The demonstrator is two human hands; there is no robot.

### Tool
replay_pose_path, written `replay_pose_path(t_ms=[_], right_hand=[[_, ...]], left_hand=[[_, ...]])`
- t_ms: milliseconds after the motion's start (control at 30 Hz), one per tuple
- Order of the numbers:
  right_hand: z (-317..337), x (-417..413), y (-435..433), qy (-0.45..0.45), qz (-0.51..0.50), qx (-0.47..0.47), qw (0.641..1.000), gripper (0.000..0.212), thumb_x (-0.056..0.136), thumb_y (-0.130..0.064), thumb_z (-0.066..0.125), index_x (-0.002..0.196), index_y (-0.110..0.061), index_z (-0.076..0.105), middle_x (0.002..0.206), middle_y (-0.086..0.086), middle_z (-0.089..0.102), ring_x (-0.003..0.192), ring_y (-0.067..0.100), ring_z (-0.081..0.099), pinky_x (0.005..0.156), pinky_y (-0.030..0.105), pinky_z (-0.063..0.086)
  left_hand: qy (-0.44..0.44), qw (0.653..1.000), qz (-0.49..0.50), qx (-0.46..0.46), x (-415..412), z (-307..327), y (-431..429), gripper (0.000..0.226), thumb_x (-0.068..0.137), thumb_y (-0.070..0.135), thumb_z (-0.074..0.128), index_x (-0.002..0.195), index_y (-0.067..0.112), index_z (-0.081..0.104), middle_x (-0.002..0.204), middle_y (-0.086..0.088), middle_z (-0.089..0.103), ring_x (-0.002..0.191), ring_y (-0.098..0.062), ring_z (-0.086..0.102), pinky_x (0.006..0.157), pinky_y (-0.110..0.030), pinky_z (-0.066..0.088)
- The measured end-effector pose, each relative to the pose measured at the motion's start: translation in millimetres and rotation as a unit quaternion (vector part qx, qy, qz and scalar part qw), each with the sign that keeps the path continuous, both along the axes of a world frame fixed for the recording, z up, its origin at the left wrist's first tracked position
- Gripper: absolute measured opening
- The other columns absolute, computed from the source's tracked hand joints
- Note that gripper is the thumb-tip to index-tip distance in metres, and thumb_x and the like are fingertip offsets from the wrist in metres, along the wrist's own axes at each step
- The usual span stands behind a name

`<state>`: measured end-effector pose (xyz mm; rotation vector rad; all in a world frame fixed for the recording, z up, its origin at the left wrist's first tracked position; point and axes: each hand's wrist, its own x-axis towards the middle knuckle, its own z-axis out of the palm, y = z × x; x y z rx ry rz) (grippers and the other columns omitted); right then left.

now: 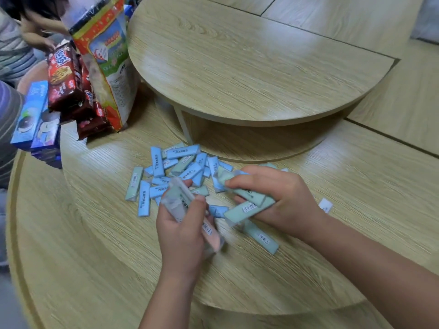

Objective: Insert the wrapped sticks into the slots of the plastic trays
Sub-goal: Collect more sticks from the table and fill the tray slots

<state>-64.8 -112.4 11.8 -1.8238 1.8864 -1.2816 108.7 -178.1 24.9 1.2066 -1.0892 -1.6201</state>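
A clear plastic tray [177, 202] is gripped in the left hand [183, 231], with the thumb [199, 206] laid across its upper face and the other fingers curled underneath; the tray is tilted and blurred, so what sits in its slots cannot be told. Just beside it, two pale green wrapped sticks [249, 206] are clasped in the right hand [281, 194], whose fingers are curled over them from above; the stick ends jut out past the fingertips toward the tray without touching it. One more green stick [261, 236] is seen lying flat on the wooden table [95, 245], partly beneath the right hand. Beyond both hands, a loose pile of blue and green sticks [175, 167] is spread over the tabletop. A small white tag [325, 205] is seen to the right of the right wrist. Farther off, a raised round shelf [249, 55] is set over the table, and at the left edge a tall snack bag [104, 55], red biscuit packets [65, 79] and blue boxes [33, 115] are stacked.
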Motion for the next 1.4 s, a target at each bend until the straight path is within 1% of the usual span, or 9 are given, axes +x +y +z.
replay_pose_path(t_ms=[167, 333, 433, 567, 733, 900, 1100, 1267, 1400], right_hand=[[34, 3, 31, 0.027, 0.001, -0.049, 0.998, 0.020, 0.093, -0.037, 0.068, 0.107, -0.024, 0.075, 0.103, 0.000, 0.070, 0.087, 0.015, 0.069, 0.066, 0.034, 0.054], [44, -24, 67, 0.034, -0.017, -0.044, 0.998, 0.020, 0.088, -0.027, 0.077, 0.106, -0.021, 0.076, 0.112, -0.003, 0.070, 0.099, 0.010, 0.069, 0.072, 0.034, 0.056], [45, -53, 95, 0.018, -0.047, -0.026, 0.998, 0.021, 0.090, -0.033, 0.073, 0.108, -0.022, 0.076, 0.110, -0.005, 0.070, 0.094, 0.008, 0.068, 0.072, 0.033, 0.055], [44, -99, 137, 0.012, -0.076, -0.034, 0.996, 0.020, 0.090, -0.032, 0.073, 0.108, -0.023, 0.075, 0.109, -0.006, 0.070, 0.094, 0.008, 0.068, 0.074, 0.032, 0.055], [42, -170, 184, -0.007, -0.085, -0.043, 0.995, 0.022, 0.089, -0.034, 0.072, 0.109, -0.024, 0.075, 0.109, -0.014, 0.067, 0.095, -0.003, 0.062, 0.079, 0.022, 0.051], [53, -242, 213, -0.010, -0.065, -0.059, 0.996, 0.024, 0.087, -0.029, 0.074, 0.111, -0.026, 0.074, 0.110, -0.009, 0.070, 0.099, 0.005, 0.067, 0.078, 0.033, 0.056], [60, -310, 231, 0.009, -0.066, -0.078, 0.995, 0.024, 0.087, -0.033, 0.073, 0.110, -0.027, 0.075, 0.106, -0.010, 0.071, 0.095, -0.006, 0.061, 0.072, 0.035, 0.055], [56, -362, 235, -0.004, -0.040, -0.074, 0.996, 0.023, 0.087, -0.029, 0.075, 0.110, -0.023, 0.075, 0.103, -0.008, 0.070, 0.088, 0.006, 0.065, 0.071, 0.036, 0.054], [44, -408, 225, -0.017, -0.014, -0.067, 0.997, 0.024, 0.086, -0.027, 0.077, 0.109, -0.022, 0.075, 0.103, -0.006, 0.070, 0.090, 0.009, 0.067, 0.071, 0.036, 0.055]], left_hand=[[-0.031, 0.997, -0.064, 0.033, -15, -7, 19, 0.023, 0.076, 0.022, 0.067, 0.099, 0.022, 0.070, 0.084, -0.010, 0.072, 0.081, -0.028, 0.069, 0.076, -0.045, 0.054], [-0.112, 0.972, -0.209, 0.003, -53, 3, 47, 0.019, 0.077, 0.028, 0.069, 0.094, 0.022, 0.064, 0.068, -0.010, 0.065, 0.054, -0.028, 0.057, 0.054, -0.038, 0.044], [-0.187, 0.953, -0.234, -0.043, -80, 9, 64, 0.016, 0.080, 0.026, 0.072, 0.094, 0.028, 0.063, 0.079, 0.001, 0.072, 0.064, -0.024, 0.067, 0.059, -0.038, 0.050], [-0.213, 0.937, -0.268, -0.068, -127, 12, 95, 0.014, 0.078, 0.025, 0.064, 0.091, 0.022, 0.063, 0.078, -0.005, 0.069, 0.062, -0.036, 0.064, 0.057, -0.044, 0.048], [-0.225, 0.941, -0.246, -0.060, -197, 23, 154, 0.013, 0.081, 0.022, 0.070, 0.087, 0.030, 0.062, 0.076, 0.006, 0.068, 0.068, -0.015, 0.064, 0.060, -0.035, 0.051], [-0.203, 0.954, -0.213, -0.058, -263, 46, 200, 0.012, 0.073, 0.028, 0.068, 0.083, 0.027, 0.061, 0.068, 0.000, 0.065, 0.055, -0.009, 0.057, 0.048, -0.024, 0.046], [-0.207, 0.958, -0.193, -0.047, -327, 55, 220, 0.019, 0.067, 0.025, 0.064, 0.081, 0.015, 0.053, 0.065, -0.017, 0.057, 0.047, -0.028, 0.054, 0.038, -0.026, 0.039], [-0.188, 0.962, -0.196, -0.032, -383, 56, 230, 0.033, 0.067, 0.032, 0.058, 0.083, 0.006, 0.048, 0.063, -0.032, 0.050, 0.042, -0.027, 0.045, 0.033, -0.021, 0.030], [-0.187, 0.963, -0.194, -0.024, -428, 49, 221, 0.006, 0.085, 0.014, 0.062, 0.086, 0.012, 0.057, 0.062, -0.019, 0.049, 0.040, -0.028, 0.047, 0.036, -0.025, 0.032]])
